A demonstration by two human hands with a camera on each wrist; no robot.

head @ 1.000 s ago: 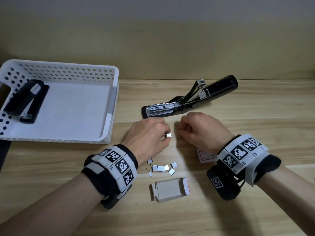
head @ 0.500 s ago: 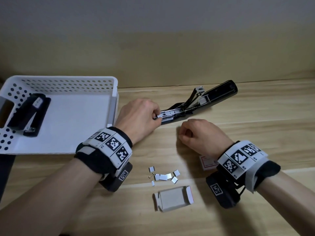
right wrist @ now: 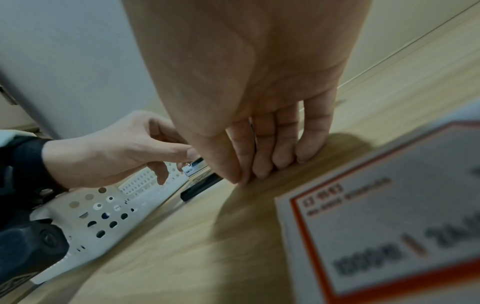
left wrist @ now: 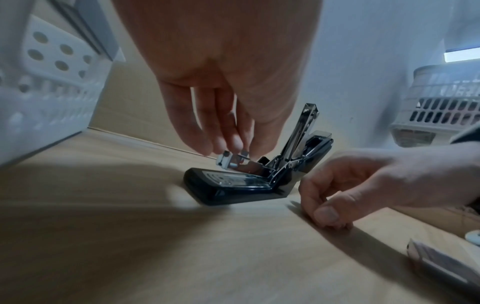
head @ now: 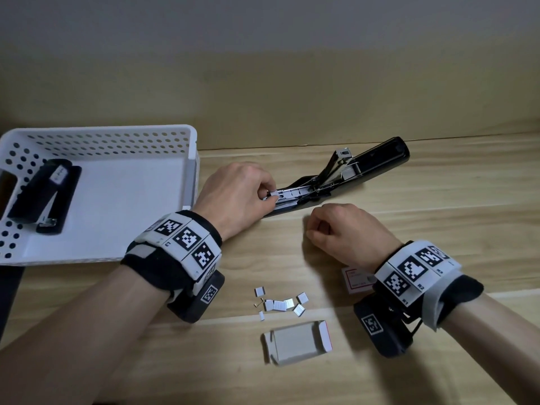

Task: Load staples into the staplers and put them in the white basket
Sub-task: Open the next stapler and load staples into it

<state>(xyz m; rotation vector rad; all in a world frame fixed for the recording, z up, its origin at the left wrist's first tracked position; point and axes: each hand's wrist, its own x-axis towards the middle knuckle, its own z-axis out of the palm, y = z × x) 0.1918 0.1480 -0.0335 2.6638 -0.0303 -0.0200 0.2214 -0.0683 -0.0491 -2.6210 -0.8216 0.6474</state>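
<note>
A black stapler (head: 344, 176) (left wrist: 241, 185) lies flipped open on the wooden table, its metal staple channel facing up. My left hand (head: 236, 197) (left wrist: 228, 142) pinches a small strip of staples (head: 274, 193) (left wrist: 244, 153) at the front end of that channel. My right hand (head: 347, 232) (right wrist: 262, 162) rests on the table just in front of the stapler, fingers curled with the tips on the wood, holding nothing I can see. More loose staple strips (head: 282, 304) lie nearer to me. A second black stapler (head: 43, 197) lies closed in the white basket (head: 117, 135).
An opened staple box tray (head: 298, 342) lies near the front of the table. A red-and-white staple box (head: 356, 280) (right wrist: 389, 216) sits under my right wrist. The white basket fills the left of the table, a wall runs behind.
My left hand has carried a staple strip from the table's middle up to the open stapler's channel. The right hand has stayed put.
</note>
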